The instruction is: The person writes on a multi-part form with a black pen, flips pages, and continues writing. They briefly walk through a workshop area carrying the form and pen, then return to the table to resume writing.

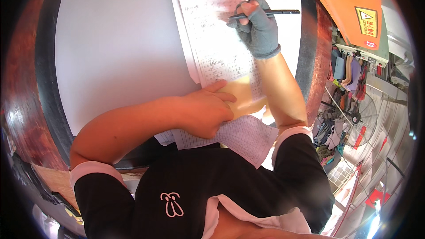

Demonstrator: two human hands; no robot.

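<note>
My right hand (pixel 260 31), in a grey glove that leaves the fingertips bare, grips a black pen (pixel 285 12) lying nearly level across it. Under the pen is a white sheet (pixel 206 35) covered with handwriting and printed boxes. My bare left hand (pixel 210 108) rests palm down at the lower edge of the papers, its visible fingers spread and holding nothing. Beside those fingers shows a yellowish sheet (pixel 243 92). Below the left hand, a creased sheet with ruled lines (pixel 248 137) hangs toward my body. Strong light washes out part of the writing.
A large white board (pixel 119 53) with a dark border covers the reddish-brown table (pixel 37 132). An orange machine housing (pixel 343 6) stands at the far right. Beyond the table's right side are a wire-caged fan (pixel 356 118) and hanging coloured cloths (pixel 349 71).
</note>
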